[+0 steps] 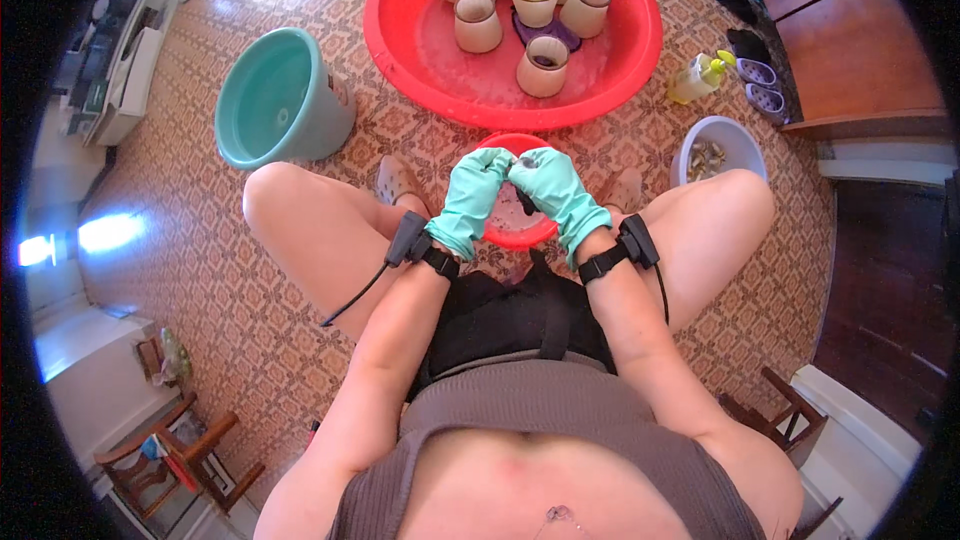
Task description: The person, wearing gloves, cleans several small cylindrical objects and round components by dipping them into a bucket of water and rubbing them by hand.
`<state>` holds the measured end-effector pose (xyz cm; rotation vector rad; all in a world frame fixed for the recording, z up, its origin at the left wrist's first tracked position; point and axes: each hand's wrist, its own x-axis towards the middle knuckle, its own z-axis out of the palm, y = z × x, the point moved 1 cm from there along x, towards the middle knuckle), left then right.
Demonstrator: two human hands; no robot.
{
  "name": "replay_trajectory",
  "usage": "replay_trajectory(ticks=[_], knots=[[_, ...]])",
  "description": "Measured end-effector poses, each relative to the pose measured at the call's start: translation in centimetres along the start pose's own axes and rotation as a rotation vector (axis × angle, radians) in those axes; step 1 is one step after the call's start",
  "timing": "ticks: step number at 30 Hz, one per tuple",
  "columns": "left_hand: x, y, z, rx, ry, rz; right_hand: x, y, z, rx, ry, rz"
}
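Observation:
My left hand (477, 185) and my right hand (553, 186) wear mint-green rubber gloves and meet above a small red basin (527, 237). Both have their fingers closed. A small dark limp piece, apparently cloth (526, 203), hangs from the right hand, and a dark bit of it shows between the two fists. The fingers hide most of it, so its exact kind cannot be told. Whitish, cloudy liquid shows in the basin below. Just beyond stands a large red tub (430, 98) with several pleated beige lampshades (478, 25) in it, some upright, some lying tilted.
A teal bucket (333, 110) stands at the left. To the right are a pump bottle of yellowish liquid (692, 80), a pale basin (752, 147) holding small things, and lilac clogs (764, 100) by a wooden cabinet (815, 0). Wooden chairs (200, 455) stand near the lower corners.

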<state>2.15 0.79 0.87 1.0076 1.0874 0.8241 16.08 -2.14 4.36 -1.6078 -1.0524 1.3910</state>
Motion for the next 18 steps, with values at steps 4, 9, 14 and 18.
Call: replay_trajectory(ticks=[4,9,14,18], knots=[[0.7,-1.5,-1.1,0.133,-0.083,0.088,-0.2,-0.4,-0.2,0.032,-0.140,0.102],[0.6,-1.8,-0.9,-0.208,-0.043,-0.205,0.5,1.4,-0.9,0.285,-0.260,0.059],[0.5,-1.0,-1.0,-0.277,0.032,-0.275,0.9,2.0,0.0,0.426,-0.250,0.077],[1.3,-2.7,-1.0,-0.325,0.141,-0.228,0.3,1.4,1.2,0.314,-0.207,0.090]])
